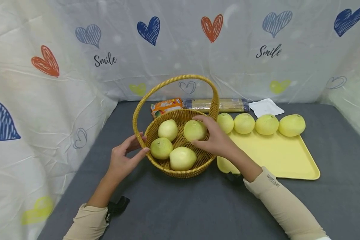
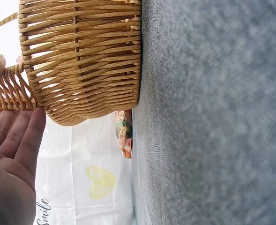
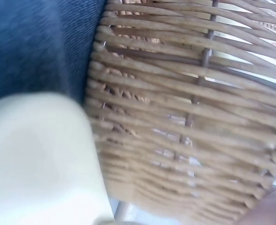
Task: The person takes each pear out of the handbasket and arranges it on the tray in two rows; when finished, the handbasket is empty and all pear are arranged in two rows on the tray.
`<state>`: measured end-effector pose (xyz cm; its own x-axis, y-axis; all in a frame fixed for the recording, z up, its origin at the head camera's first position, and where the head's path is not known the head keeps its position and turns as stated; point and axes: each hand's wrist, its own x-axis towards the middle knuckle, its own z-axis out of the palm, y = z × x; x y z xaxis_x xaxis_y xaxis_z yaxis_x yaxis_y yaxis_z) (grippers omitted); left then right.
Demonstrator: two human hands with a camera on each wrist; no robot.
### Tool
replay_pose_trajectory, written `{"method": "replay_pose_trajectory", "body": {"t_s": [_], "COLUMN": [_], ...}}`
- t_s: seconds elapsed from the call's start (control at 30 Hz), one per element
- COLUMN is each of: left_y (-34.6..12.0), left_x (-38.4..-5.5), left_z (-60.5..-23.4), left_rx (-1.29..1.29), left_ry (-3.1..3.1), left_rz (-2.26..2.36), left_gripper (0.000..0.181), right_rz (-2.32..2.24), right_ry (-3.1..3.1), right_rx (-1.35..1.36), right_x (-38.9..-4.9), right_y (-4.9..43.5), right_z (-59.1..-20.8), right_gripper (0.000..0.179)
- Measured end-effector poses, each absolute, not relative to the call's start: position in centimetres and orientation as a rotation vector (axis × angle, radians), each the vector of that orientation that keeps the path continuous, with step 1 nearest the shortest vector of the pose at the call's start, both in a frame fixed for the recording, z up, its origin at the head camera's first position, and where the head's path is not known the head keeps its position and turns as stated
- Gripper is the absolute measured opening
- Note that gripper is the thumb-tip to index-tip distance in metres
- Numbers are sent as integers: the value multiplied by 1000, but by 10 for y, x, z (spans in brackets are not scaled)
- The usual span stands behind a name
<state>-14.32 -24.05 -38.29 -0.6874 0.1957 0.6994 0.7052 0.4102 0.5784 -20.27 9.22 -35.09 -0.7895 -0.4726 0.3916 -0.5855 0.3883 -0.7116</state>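
Observation:
A yellow wicker basket (image 1: pixel 180 172) with a tall arched handle (image 1: pixel 177 78) stands on the dark grey cloth. At the foot of the handle, on the basket's left side, my left hand (image 1: pixel 124 156) holds on, thumb in front and fingers behind. Its fingers show beside the wicker in the left wrist view. Inside the basket's right part, my right hand (image 1: pixel 217 138) grips a round yellow-green fruit (image 1: pixel 195 130) between thumb and fingers. Three more such fruits lie in the basket: one at the back (image 1: pixel 168 130), one at the left (image 1: pixel 161 148), one at the front (image 1: pixel 183 158).
A yellow tray (image 1: pixel 288 163) lies right of the basket, with several similar fruits (image 1: pixel 266 124) in a row along its far edge. Behind are an orange packet (image 1: pixel 167 106), a long clear-wrapped pack (image 1: pixel 228 105) and a white square item (image 1: pixel 266 107). A heart-printed curtain hangs behind.

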Motion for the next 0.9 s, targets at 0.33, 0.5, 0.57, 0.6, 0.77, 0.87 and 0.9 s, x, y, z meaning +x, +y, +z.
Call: {"method": "replay_pose_trajectory", "body": {"t_s": [0.33,0.5,0.57,0.6,0.77,0.87,0.9], "left_y": [-240,-235,-229,-226,-216,-216,-216], "left_x": [-142,-138,-134,-131,-123,-123,-123], "left_z": [-380,-378,-370,-366,-353,-353,-353], "left_rx": [-763,-735,-739,-740,-734,-725,-720], "left_ry": [-2164,-2176,-2170,-2166,-2178,-2183,-2185], "left_rz": [-1252,-1283,-1299,-1310,-1327,-1308,-1299], "left_gripper": [55,54,53,53,51,51,50], "right_rz": [1345,1385,1412,1417,1419,1405,1403], "right_ry": [-2524,-2531,-2531,-2528,-2472,-2437,-2427], "right_rx": [932,902,885,880,873,870,870], "right_x": [-186,-177,-173,-171,-165,-163,-162], "right_y": [116,128,132,134,144,149,150], "right_z": [-343,-340,-339,-339,-337,-336,-335], "right_gripper": [72,71,71,72,73,73,74]}}
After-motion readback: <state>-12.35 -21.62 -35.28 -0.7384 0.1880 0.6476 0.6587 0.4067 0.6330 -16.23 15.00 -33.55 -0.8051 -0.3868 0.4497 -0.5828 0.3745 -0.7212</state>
